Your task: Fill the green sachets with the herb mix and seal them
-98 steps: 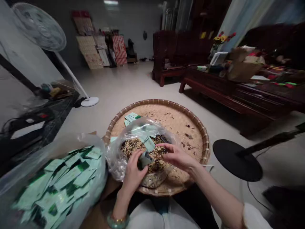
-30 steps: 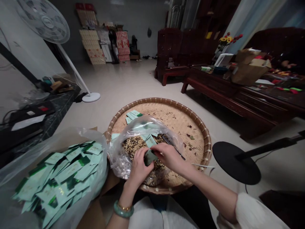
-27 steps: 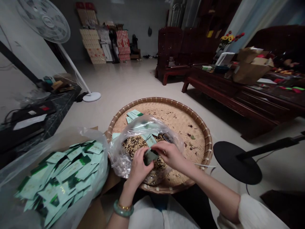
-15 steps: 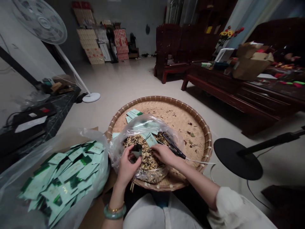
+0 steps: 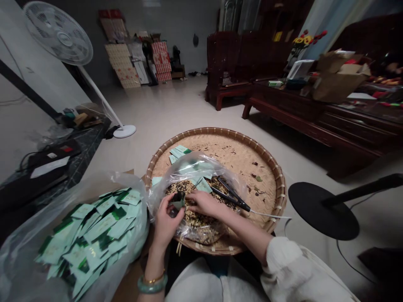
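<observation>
My left hand grips a small green sachet upright, its dark mouth spread open. Bent fingers of my right hand reach to the sachet's mouth; whatever they hold is hidden. Below both hands, a clear plastic bag contains a loose dried mix of pale and dark bits. On that bag, beside my right wrist, rests a black hair straightener with a white cord. Pale green sachets lie on the mix, and a small stack of sachets sits further back.
A round woven bamboo tray carries the bag and scattered leaf bits. To the left, a large plastic bag is filled with green sachets. A white fan, a black round stand base and a dark wooden table stand around.
My right hand has moved left, from over the mix to the sachet's mouth. My left hand still holds the sachet. The whole view has shifted slightly.
</observation>
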Demonstrator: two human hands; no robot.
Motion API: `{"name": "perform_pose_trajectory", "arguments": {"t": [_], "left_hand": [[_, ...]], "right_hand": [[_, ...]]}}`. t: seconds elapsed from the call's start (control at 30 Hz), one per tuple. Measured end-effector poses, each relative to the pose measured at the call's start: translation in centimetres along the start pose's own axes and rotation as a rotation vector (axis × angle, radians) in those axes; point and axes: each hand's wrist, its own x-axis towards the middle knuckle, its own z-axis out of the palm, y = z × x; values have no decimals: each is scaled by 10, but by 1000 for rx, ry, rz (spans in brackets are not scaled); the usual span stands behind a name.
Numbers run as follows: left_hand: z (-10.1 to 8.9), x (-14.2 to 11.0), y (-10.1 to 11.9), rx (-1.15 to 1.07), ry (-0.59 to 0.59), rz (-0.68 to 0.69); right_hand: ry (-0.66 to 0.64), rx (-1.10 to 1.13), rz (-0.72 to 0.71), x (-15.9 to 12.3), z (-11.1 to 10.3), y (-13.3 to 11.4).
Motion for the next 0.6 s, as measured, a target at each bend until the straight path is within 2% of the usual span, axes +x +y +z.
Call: {"name": "perform_pose_trajectory", "arguments": {"t": [0.2,0.37,0.5,0.6], "left_hand": [[-2,-3,8,-21,-34,-24],[1,-4,17,41,-59,54],[12,-4,23,100,-83,157],[21,-3,27,104,-90,184]], "right_hand": [[31,83,60,5,0,4],[127,184,156,-16,-22,14],[241,449,191,-37,-51,-3],[344,438,57,-44,-68,-25]]}}
